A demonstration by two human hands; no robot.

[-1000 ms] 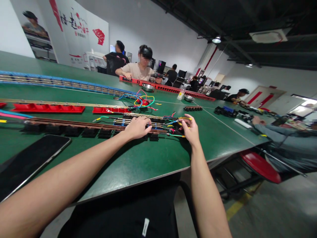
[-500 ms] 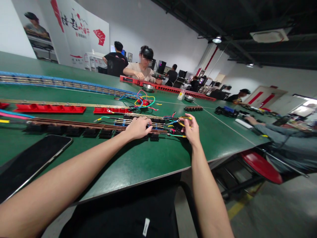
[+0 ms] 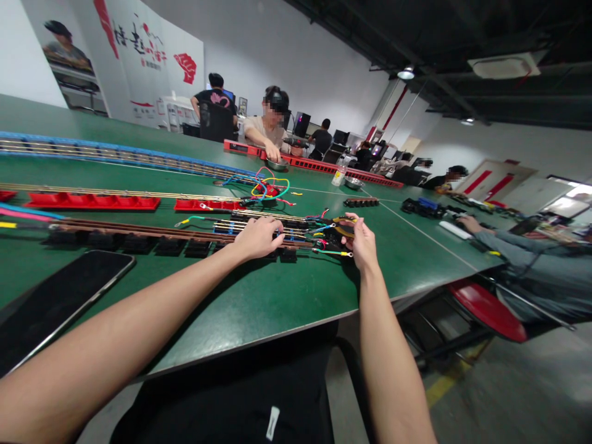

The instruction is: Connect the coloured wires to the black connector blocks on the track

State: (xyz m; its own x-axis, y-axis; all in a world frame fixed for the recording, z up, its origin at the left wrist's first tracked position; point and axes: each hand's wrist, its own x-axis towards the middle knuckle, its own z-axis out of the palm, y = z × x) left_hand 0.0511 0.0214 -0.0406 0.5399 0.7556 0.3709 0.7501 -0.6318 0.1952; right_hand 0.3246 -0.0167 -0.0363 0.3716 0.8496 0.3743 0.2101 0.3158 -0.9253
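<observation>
My left hand [image 3: 259,238] is closed over a bundle of long brass-coloured rails with blue clips, pressing on its middle. Part of the grip is hidden under the palm. My right hand [image 3: 364,245] curls around yellow-and-black handles, seemingly of pliers [image 3: 345,230], at the bundle's right end. Their jaws cannot be made out among the dark parts there. Short leads end near that hand: a blue wire [image 3: 324,227] and a green wire [image 3: 333,251] with a ring terminal. In front of the bundle runs a brown rail strip [image 3: 139,228] on black blocks.
A black phone-like slab [image 3: 69,302] lies at the left. Red holders [image 3: 95,202], a blue track strip [image 3: 115,154] and looped coloured wires [image 3: 280,188] are farther back. A co-worker sits opposite, behind a red strip [image 3: 324,168], metal bowls [image 3: 354,184] and a bottle [image 3: 339,176].
My right hand has shifted slightly right, and the handles in it have turned. My left hand stays in place. The co-worker opposite has lowered a hand to a metal bowl.
</observation>
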